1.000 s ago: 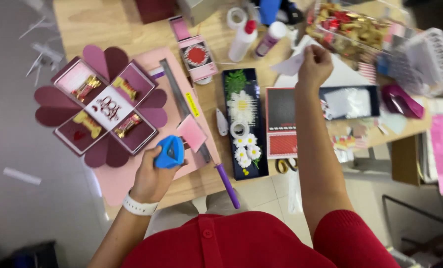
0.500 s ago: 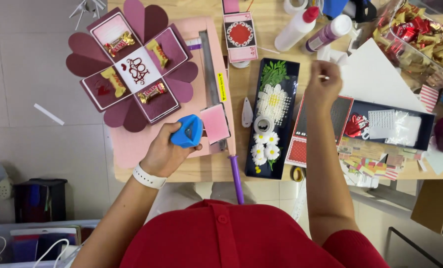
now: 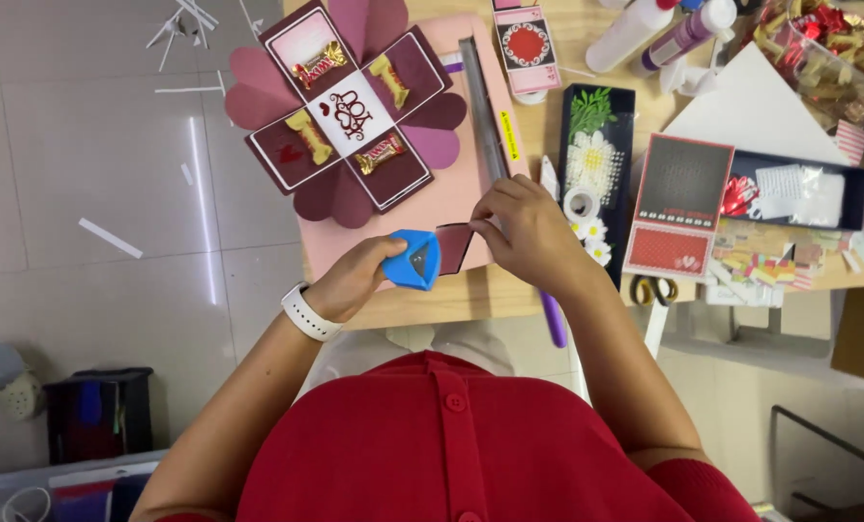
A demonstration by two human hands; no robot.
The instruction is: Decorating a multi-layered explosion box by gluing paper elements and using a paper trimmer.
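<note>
Just below the opened maroon heart-flapped paper box (image 3: 350, 111), a small blue plastic corner punch (image 3: 413, 260) is gripped in the closed left hand (image 3: 359, 280) while a dark maroon card piece (image 3: 453, 246), pinched by the right hand (image 3: 528, 230), is fed into its slot.

Head camera, steeply down, close.

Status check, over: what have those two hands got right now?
Left hand grips blue corner punch. Right hand feeds dark red card into it. Pink mat underneath, metal ruler beside; nothing blocking.
</note>
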